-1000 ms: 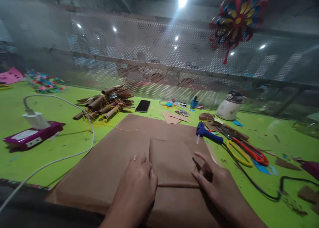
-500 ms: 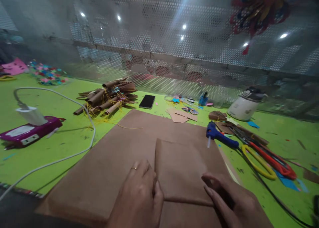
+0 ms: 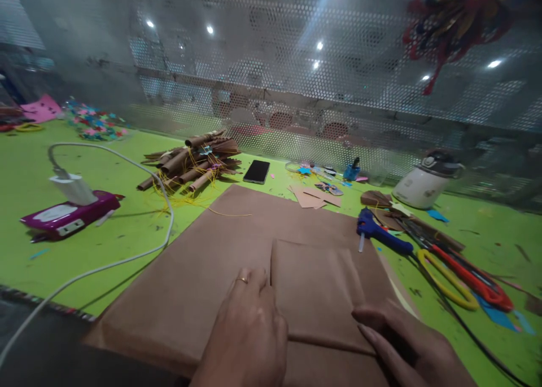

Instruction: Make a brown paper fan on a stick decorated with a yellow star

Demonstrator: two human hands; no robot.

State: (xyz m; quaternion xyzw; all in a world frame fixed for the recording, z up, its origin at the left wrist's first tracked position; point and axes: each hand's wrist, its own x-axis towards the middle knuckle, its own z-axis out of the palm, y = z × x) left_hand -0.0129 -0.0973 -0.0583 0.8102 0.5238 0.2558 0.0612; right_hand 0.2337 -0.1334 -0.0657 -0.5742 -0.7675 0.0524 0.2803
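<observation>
A large brown paper sheet (image 3: 203,263) lies on the green table (image 3: 105,229) in front of me. On it rests a smaller brown piece (image 3: 317,288) whose near edge is rolled into a thin tube. My left hand (image 3: 249,330), a ring on one finger, presses flat on the left end of that roll, fingers curled over it. My right hand (image 3: 406,347) rests at the right end of the roll with fingers bent on the paper edge.
A blue glue gun (image 3: 376,232), yellow and red scissors (image 3: 461,268) and a black cable lie at the right. A pile of brown paper rolls (image 3: 195,161), a phone (image 3: 256,171), a white pot (image 3: 425,184), and a purple power strip (image 3: 68,215) with white charger stand around. Mesh screen behind.
The view tilted down and shifted; both hands slid nearer to me along the rolled edge. My right fingers, spread a second ago, are now bent onto the paper.
</observation>
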